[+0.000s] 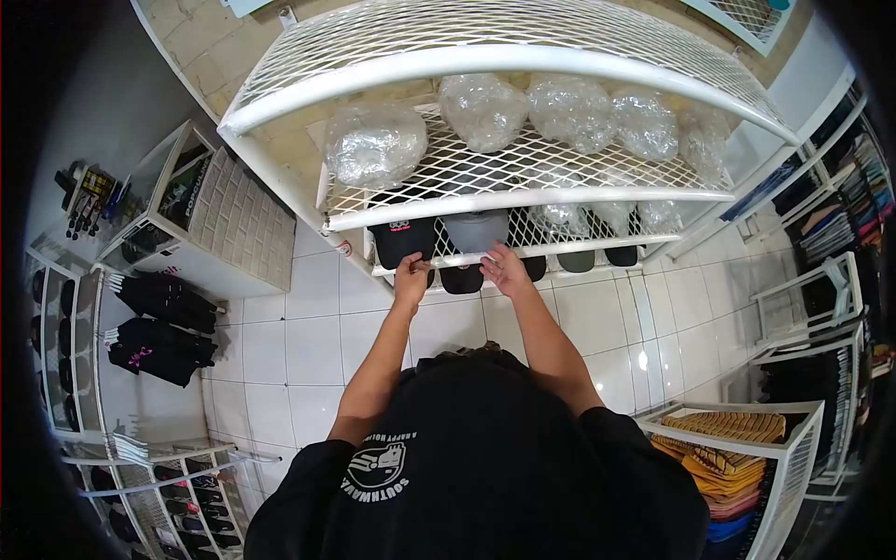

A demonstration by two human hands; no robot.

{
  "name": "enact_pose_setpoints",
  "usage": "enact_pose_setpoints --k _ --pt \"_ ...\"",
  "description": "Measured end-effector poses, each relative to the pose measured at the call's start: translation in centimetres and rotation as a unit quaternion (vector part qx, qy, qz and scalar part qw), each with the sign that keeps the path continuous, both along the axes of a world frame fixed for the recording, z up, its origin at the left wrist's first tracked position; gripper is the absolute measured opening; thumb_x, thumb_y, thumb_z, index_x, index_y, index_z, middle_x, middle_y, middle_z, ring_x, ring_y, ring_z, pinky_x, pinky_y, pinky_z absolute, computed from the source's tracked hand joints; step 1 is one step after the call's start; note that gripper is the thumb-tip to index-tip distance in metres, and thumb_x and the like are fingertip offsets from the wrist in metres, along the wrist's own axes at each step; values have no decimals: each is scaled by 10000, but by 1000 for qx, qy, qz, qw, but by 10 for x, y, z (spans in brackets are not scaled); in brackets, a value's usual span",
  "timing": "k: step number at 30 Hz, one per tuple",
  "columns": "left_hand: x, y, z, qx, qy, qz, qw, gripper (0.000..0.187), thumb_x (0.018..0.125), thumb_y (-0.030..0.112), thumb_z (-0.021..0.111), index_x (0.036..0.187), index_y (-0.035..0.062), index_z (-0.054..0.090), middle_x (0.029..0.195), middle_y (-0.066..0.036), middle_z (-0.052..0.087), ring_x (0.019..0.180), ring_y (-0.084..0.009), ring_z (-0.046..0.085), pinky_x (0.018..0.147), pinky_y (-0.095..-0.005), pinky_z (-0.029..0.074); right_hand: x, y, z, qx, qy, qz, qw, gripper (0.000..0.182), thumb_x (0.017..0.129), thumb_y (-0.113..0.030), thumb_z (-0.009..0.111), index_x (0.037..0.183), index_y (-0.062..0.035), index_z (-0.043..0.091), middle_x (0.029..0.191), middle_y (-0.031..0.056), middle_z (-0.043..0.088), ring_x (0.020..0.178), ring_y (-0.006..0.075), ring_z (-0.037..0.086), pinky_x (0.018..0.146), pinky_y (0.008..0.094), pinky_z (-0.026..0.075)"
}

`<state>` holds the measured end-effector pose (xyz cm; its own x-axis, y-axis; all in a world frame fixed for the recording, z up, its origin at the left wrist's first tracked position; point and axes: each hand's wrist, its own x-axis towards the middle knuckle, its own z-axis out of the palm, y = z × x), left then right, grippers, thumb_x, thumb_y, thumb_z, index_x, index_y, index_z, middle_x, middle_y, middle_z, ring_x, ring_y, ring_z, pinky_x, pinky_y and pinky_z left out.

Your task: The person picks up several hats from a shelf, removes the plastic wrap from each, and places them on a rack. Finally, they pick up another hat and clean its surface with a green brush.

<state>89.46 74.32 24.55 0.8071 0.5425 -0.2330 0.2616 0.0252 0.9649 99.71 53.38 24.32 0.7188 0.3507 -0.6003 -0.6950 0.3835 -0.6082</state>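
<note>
Head view: at the front edge of the lower white wire-mesh shelf (pixel 560 249), the left hand (pixel 411 273) sits, grip unclear; the right hand (pixel 505 268) spreads near a grey rounded cap (pixel 476 231); the black shirt (pixel 495 439) reads "A HAPPY".

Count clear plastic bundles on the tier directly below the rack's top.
5 visible: left-end bundle, second bundle, middle bundle, fourth bundle and right-end bundle, in one row left to right. More may be hidden.

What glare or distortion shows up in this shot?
In the head view, wide-angle bending bows the upper white rail and blackness fills the corners; in the head view, bright glints sit on the clear plastic wraps and floor tiles; in the head view, the black shirt loses most fold detail.
</note>
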Motion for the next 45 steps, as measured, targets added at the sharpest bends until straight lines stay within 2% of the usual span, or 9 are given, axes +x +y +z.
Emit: enact_pose_setpoints --k 11,18,21,23,27,31,33,36,45 --pt "1 -25 37 -9 9 -114 993 365 919 124 613 1247 -26 561 869 -52 641 786 -114 591 723 -250 467 33 22 8 25 15 -105 994 370 914 -210 690 1220 -47 559 1190 112 595 1098 239 598 941 335 512" --pt "-12 -28 48 -23 -2 -164 986 446 949 229 645 1342 57 522 989 -66 664 890 -149 636 774 -280 478 -27 -1 19 -131 -302 -104 939 299 867 -168 731 1100 -34 599 995 59 666 810 95 621 623 263 507" --pt "-17 -45 74 -145 -4 -190 971 605 955 377 625 1429 71 408 1273 -127 592 1145 -232 600 941 -364 475 -73 -12 19 -281 -395 -62 873 251 862 -154 728 1062 -37 630 937 50 671 719 128 632 600 268 497" --pt "-17 -56 81 -231 21 -179 956 615 934 427 640 1379 48 445 1227 -93 597 1128 -213 581 929 -357 473 -101 -14 29 -481 -581 -29 656 230 820 -131 725 1029 -60 659 928 46 657 721 206 632 625 305 510" --pt "-20 -68 83 -285 49 -186 939 489 925 382 661 1245 35 531 1084 -82 631 968 -177 611 827 -320 499 -114 -14 54 -446 -738 34 505 280 751 -125 705 1025 -84 663 958 48 639 827 263 623 758 390 516" --pt "-26 -63 59 -238 72 -137 959 270 919 226 646 1042 -14 627 937 -81 641 799 -154 620 671 -303 532 -103 -17 66 -409 -744 113 516 317 741 -101 727 1045 -48 654 976 76 648 881 262 635 795 353 518" --pt "-33 -59 58 -165 68 -120 977 233 918 199 631 1007 -16 650 893 -56 626 752 -137 600 627 -311 528 -96 -22 72 -320 -613 183 699 391 725 -120 746 1094 -48 640 1087 123 634 1002 294 616 874 361 498" --pt "-43 -51 60 -78 46 -196 976 216 929 113 567 1065 -36 644 910 -100 666 786 -177 641 546 -338 534 -76 -13 89 -418 -655 0 630 620 685 -180 787 1263 -95 580 1290 182 538 1163 351 537 966 407 456" --pt "-69 -40 58 69 18 -312 947 232 916 123 599 1079 -35 647 877 -102 670 817 -174 615 759 -334 500 -60 3 82 -487 -614 109 612 1005 601 -277 845 1486 -199 378 1419 196 395 1274 403 423 1042 504 363"
